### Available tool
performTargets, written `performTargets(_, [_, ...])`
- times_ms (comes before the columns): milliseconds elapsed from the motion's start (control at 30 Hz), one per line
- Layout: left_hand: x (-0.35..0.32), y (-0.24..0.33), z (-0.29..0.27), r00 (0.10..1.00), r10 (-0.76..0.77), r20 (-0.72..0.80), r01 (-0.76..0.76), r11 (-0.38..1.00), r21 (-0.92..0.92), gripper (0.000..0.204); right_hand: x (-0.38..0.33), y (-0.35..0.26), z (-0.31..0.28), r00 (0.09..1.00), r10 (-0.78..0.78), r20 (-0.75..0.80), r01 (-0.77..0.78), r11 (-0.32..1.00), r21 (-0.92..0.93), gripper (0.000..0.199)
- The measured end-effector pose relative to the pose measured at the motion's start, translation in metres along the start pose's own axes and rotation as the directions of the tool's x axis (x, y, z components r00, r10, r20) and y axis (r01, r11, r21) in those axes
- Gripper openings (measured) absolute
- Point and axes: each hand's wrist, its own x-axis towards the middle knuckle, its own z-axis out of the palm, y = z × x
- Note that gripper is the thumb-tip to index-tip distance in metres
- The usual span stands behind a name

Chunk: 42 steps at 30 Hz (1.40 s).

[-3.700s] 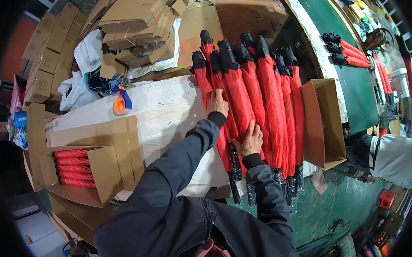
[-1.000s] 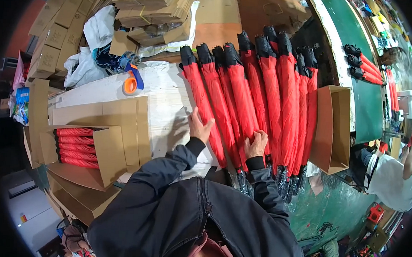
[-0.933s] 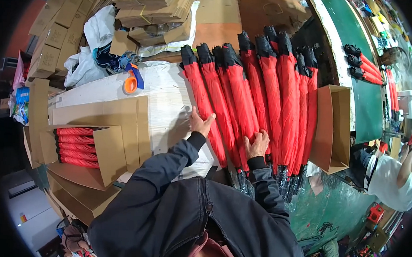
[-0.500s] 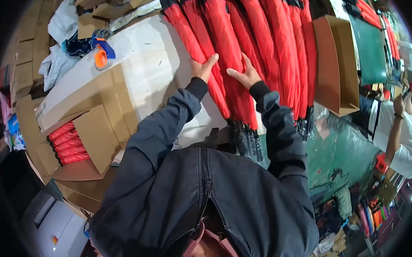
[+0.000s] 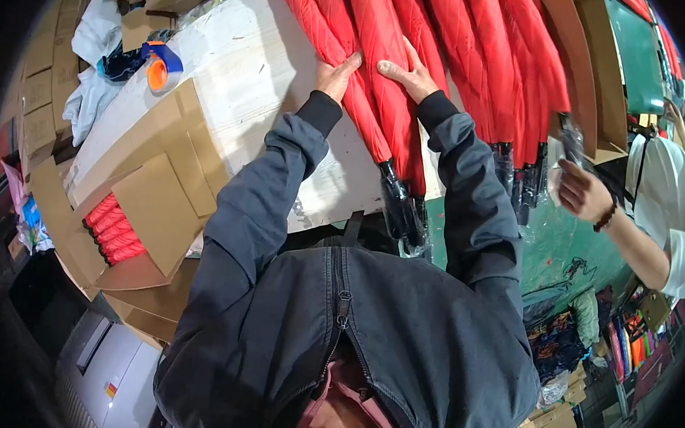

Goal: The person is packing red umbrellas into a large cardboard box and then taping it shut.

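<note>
Gripping red umbrellas [image 5: 386, 112] at 12 o'clock, left hand [image 5: 336, 76] and right hand [image 5: 412, 76] sit either side of one group, both part-curled, umbrellas between thumbs and fingers. Thumbs on top; left fingers mostly out of sight underneath, right fingers partly lost behind the cloth. Can't tell how tight. Upper ends cut off by the top edge, so no full count. Handles [image 5: 401, 205] point toward the jacket, black, in clear plastic, details smeared by glare.

More umbrellas at 1 o'clock, overlapping. A co-worker's hand [image 5: 582, 192] at 3 o'clock is by one handle there, blurred; touching or not, can't tell. Co-worker mostly cropped at the rim.

Open box [image 5: 609, 73] at 2 o'clock, interior mostly hidden. Box [image 5: 153, 212] at 9 o'clock holds red umbrellas, partly covered by a flap. Tape [image 5: 160, 69] at 10 o'clock on the white table [image 5: 249, 77]. Clutter at 4 o'clock too dim to sort.
</note>
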Motion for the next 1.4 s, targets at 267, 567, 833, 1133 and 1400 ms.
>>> performTargets(267, [0.000,0.030,-0.015,0.989,0.147,0.018,-0.147,0.989,0.023,0.059,-0.010,-0.037,0.043,0.988,-0.156,0.003,0.156,0.987,-0.028,0.102])
performTargets(567, [0.008,0.127,-0.024,0.950,0.280,0.140,-0.307,0.922,0.237,0.059,0.008,-0.070,0.090,0.934,-0.358,0.007,0.355,0.927,0.119,0.084])
performTargets(833, [-0.055,0.127,-0.024,0.916,0.397,0.068,-0.398,0.867,0.301,0.050,-0.040,-0.036,0.118,0.997,-0.072,-0.026,0.076,0.932,0.355,0.057])
performTargets(1133, [-0.027,0.138,-0.040,0.937,0.341,-0.081,-0.276,0.860,0.430,0.078,0.006,-0.045,0.121,0.965,-0.162,0.206,0.196,0.968,-0.156,0.039])
performTargets(1400, [-0.061,0.264,-0.032,0.874,0.393,-0.287,-0.177,0.805,0.566,0.087,0.028,-0.120,0.177,0.906,-0.395,0.154,0.404,0.914,-0.030,0.063])
